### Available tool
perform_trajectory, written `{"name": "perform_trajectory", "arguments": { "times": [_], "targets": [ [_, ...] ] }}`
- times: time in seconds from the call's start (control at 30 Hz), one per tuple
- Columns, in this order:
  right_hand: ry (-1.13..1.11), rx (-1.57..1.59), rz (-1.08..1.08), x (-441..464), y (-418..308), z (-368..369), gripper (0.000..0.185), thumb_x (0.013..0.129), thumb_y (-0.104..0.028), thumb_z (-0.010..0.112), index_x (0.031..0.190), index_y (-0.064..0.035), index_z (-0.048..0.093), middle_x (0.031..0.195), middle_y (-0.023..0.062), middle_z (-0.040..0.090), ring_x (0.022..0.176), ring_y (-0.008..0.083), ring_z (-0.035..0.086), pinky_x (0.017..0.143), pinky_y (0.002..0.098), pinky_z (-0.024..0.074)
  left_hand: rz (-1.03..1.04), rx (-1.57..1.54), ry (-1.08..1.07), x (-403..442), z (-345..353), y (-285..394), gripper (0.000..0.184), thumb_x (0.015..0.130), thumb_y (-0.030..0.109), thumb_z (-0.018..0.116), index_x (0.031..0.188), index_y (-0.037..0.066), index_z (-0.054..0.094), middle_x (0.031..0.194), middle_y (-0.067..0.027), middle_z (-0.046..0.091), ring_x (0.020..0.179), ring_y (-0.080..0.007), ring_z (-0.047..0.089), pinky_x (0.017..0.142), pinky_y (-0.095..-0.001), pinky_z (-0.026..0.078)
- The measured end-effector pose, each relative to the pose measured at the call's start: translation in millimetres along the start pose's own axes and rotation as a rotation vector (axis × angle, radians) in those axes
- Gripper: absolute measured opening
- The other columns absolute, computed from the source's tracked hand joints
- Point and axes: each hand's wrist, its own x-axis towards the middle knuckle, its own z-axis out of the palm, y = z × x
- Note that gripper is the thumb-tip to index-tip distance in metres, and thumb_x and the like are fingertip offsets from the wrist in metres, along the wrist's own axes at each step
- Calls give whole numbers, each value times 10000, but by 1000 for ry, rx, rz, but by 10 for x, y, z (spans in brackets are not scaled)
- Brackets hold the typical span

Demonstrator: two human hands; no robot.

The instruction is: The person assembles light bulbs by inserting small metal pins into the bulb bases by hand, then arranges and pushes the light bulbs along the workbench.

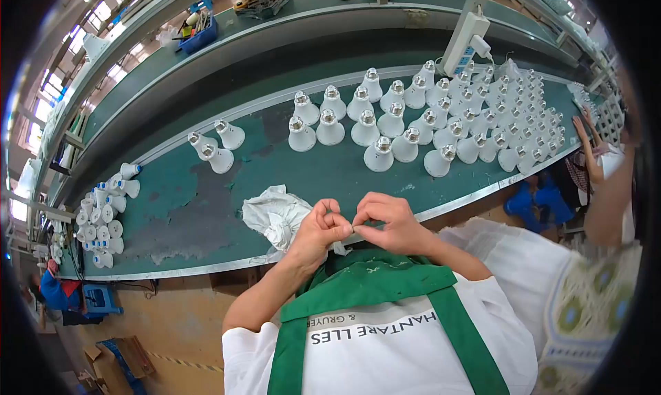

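Both hands (321, 228) (387, 223) pinch together, contents unclear, the white cloth (270, 212) mostly to their left

Bright windows (54, 86) line the upper left of a factory hall, where a long green worktop (261, 161) spans the frame above a tan floor (186, 312) crossed by striped tape (182, 362); a blue plastic stool (102, 300) stands at lower left.
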Motion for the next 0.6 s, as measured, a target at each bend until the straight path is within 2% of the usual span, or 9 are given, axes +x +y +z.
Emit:
{"name": "perform_trajectory", "arguments": {
  "times": [0.07,0.17,0.23,0.3,0.37,0.43,0.47,0.53,0.6],
  "targets": [
    [9,-3,5,38,13,16,57,710,-30,655,743,-27,609,746,59,546,639,194,531,553,314,413,40,76,-7,13,-41,27,392,792,-11,680,1061,77,409,801,-23,619,757,-88,566,738,-227,432],
    [63,47,73,114,82,39,62,717,-31,667,752,-21,617,751,49,554,620,145,521,547,278,403,178,247,82,8,15,171,371,802,-19,648,1095,73,440,896,-37,601,811,-80,546,702,-192,426],
    [145,196,210,173,154,23,47,774,-44,670,777,-14,634,767,-8,563,626,51,482,557,215,391,489,659,207,49,-206,320,345,816,-14,615,1120,58,467,1009,-66,564,871,-86,524,742,-211,431],
    [234,406,345,185,271,26,51,803,-61,662,801,-16,638,771,-22,576,633,42,474,569,206,389,710,803,558,114,-547,509,336,808,24,646,1103,50,489,1068,-72,540,893,-102,521,793,-247,432],
    [253,490,436,187,311,-2,48,814,-54,646,826,-9,638,782,-13,589,660,53,479,594,207,385,845,684,901,238,-1080,662,427,786,79,690,1159,32,486,1092,-67,515,911,-130,485,817,-269,442],
    [270,564,495,193,355,0,59,823,-59,639,849,-5,640,783,-5,598,673,58,482,609,208,385,876,626,1123,339,-1526,811,527,758,78,715,1222,24,472,1166,-96,502,1039,-184,484,903,-312,417],
    [280,595,510,187,389,6,69,826,-67,640,858,-5,641,780,0,601,672,58,484,612,208,387,816,673,1155,372,-1688,851,564,748,85,726,1242,20,462,1191,-105,497,1079,-200,475,926,-323,403],
    [296,655,542,194,408,11,83,830,-77,640,870,-4,643,773,5,601,671,59,489,615,209,392,687,767,1213,420,-1894,907,638,729,98,746,1283,12,441,1242,-125,486,1160,-232,457,971,-344,375],
    [309,713,575,218,384,3,91,832,-81,639,876,-1,643,767,4,596,671,62,494,614,211,396,623,759,1119,470,-1999,925,698,716,113,760,1312,2,414,1285,-137,470,1195,-246,446,987,-355,365]
  ]
}}
